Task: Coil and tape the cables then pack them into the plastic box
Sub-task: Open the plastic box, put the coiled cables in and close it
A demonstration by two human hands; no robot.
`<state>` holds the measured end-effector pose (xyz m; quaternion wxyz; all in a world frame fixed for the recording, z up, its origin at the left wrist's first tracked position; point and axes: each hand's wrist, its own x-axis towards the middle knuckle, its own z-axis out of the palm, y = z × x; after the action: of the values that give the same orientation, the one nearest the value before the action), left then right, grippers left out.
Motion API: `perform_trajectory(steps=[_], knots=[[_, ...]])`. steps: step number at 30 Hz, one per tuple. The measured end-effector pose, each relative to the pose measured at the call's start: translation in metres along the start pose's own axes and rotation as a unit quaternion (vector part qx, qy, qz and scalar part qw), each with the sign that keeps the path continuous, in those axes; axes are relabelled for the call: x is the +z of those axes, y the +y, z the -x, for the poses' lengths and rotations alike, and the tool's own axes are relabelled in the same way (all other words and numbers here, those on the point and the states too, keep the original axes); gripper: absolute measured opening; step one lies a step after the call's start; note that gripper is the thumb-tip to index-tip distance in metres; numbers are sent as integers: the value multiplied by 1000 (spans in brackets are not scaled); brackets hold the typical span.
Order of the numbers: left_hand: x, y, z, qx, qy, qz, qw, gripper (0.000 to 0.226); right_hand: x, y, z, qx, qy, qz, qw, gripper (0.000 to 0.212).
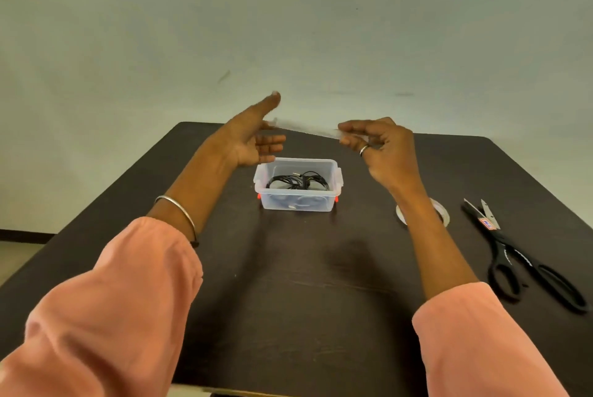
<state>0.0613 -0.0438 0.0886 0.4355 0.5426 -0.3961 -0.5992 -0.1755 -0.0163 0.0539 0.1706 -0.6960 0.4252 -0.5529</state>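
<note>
A clear plastic box (pixel 333 172) with red latches stands on the dark table (pixel 288 284), and a coiled black cable (pixel 298 181) lies inside it. Both my hands are raised above the box. A strip of clear tape (pixel 305 128) stretches between them. My right hand (pixel 382 143) pinches the strip's right end between thumb and fingers. My left hand (pixel 256 136) is spread with fingers straight, and the strip's left end sticks to its index finger. The tape roll (pixel 441 209) lies on the table, partly hidden behind my right forearm.
Black-handled scissors (pixel 526 255) lie on the table at the right, blades pointing away from me. A plain pale wall stands behind the table's far edge. The floor shows at the left past the table edge.
</note>
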Motion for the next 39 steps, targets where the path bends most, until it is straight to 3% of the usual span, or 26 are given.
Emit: perform_trajectory(steps=[4,9,13,16,20,27,32,39], knots=[[-8,-23,-4,36,76,-4,996,18,19,4,10,-29,-27,60,997,22],[-12,-44,-13,140,207,-37,968,20,30,11,20,-26,-50,45,997,24],[-13,-57,-11,190,249,-66,947,12,27,22,23,62,-101,-4,993,66],[-12,-71,-11,207,237,-99,944,14,23,30,26,115,-164,-28,979,83],[-9,-80,-14,204,245,-121,940,12,30,35,28,123,-170,-29,977,69],[-6,-87,-17,229,266,-164,922,18,36,40,34,103,-172,27,979,67],[-8,-93,-23,202,246,-159,935,20,34,43,35,123,-133,-7,983,59],[-20,-99,-19,179,180,-112,961,24,28,45,36,95,-170,10,981,49]])
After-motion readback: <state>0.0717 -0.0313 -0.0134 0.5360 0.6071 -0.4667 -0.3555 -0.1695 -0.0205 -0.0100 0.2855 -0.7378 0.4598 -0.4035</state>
